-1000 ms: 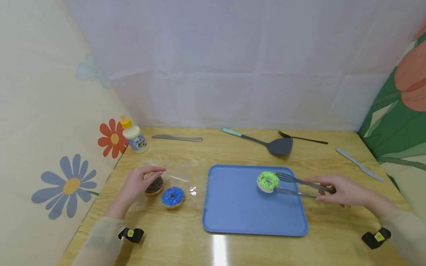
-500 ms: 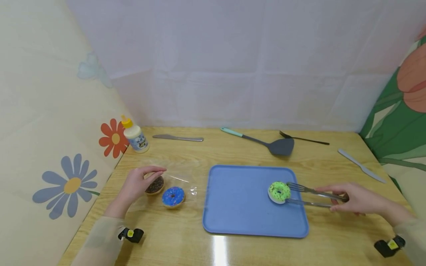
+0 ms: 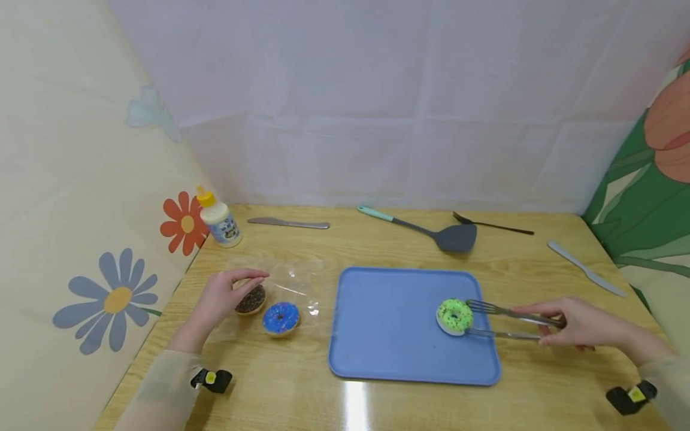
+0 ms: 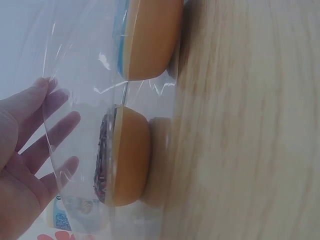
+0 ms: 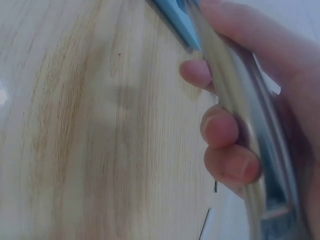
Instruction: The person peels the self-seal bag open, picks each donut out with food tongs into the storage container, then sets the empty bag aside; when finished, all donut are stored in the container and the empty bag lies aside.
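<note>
Metal tongs (image 3: 508, 312) gripped in R hand (image 3: 584, 324), touching green donut (image 3: 454, 307); L hand (image 3: 222, 293) pinching clear plastic (image 4: 92, 82).

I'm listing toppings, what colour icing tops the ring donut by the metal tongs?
The icing is green with dark specks, clearest in the head view.

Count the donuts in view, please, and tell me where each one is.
3: green donut at the tongs, on or just above the tray; blue donut left of the tray; brown donut beside the blue, partly hidden by the left hand.
</note>
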